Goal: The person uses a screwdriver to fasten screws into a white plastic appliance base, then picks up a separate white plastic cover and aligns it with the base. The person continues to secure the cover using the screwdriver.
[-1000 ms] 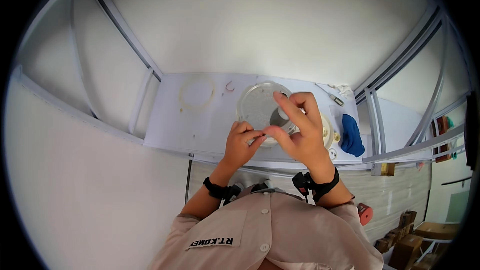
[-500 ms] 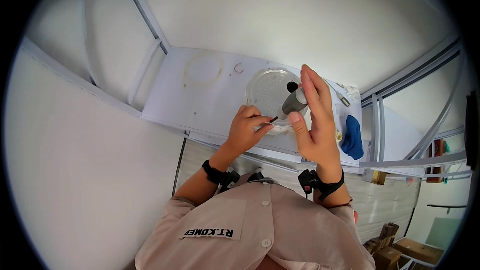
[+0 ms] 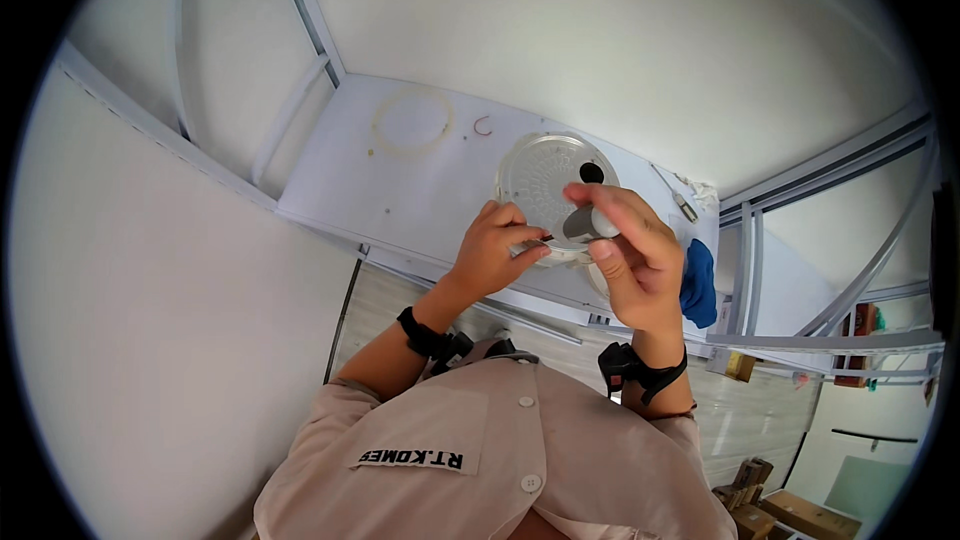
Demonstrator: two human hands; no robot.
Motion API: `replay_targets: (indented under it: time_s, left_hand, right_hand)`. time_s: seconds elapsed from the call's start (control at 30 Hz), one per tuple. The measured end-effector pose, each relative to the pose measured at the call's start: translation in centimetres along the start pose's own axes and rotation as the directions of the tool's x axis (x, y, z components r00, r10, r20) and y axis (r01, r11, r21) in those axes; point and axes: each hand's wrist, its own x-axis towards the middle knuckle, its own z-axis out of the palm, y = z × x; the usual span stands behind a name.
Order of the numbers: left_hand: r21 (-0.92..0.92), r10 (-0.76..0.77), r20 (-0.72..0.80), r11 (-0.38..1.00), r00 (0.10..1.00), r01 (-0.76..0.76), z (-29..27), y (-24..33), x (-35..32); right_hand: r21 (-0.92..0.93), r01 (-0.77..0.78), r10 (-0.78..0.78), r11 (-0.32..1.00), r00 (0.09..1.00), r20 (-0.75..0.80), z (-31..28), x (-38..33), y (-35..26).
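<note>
A screwdriver with a grey handle point(image 3: 578, 224) is held between my two hands, low over the near side of a round, pale, see-through disc point(image 3: 508, 175) with a ribbed pattern. My right hand point(image 3: 640, 260) curls around the handle from the right, thumb below and fingers above. My left hand point(image 3: 492, 250) pinches the short dark shaft near its tip, just over the disc's near rim. What the tip touches is hidden by the left fingers. A black round piece point(image 3: 591, 173) lies on the disc's far right part.
On the white table point(image 3: 340, 180) lie a pale ring point(image 3: 378, 130) and a small reddish curved wire point(image 3: 477, 130). To the right are another screwdriver point(image 3: 685, 205) and a blue cloth-like item point(image 3: 699, 285). Metal frame posts and wall panels enclose the table.
My right hand, stretched out flat against the handle before, has come down and curled its fingers around it. The handle has tipped lower. My left hand keeps its pinch.
</note>
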Motion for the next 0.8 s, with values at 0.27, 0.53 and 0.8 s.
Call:
replay_targets:
  time_s: [0.27, 0.53, 0.8]
  left_hand:
    - [-0.019, -0.028, 0.004, 0.999, 1.0, 0.028, 0.2, -0.2, 0.0]
    - [-0.024, -0.033, 0.03, 0.999, 0.999, 0.034, -0.2, 0.2, 0.1]
    - [-0.008, -0.045, 0.055, 0.999, 0.997, 0.045, -0.5, 0.3, 0.2]
  right_hand:
    - [-0.435, 0.125, -0.159, 0.892, 0.986, -0.042, -0.3, -0.2, 0.0]
    - [-0.191, 0.057, -0.043, 0.98, 0.996, 0.079, -1.3, -0.4, 0.1]
    - [-0.462, 0.173, -0.202, 0.87, 0.979, -0.015, 0.2, -0.3, 0.2]
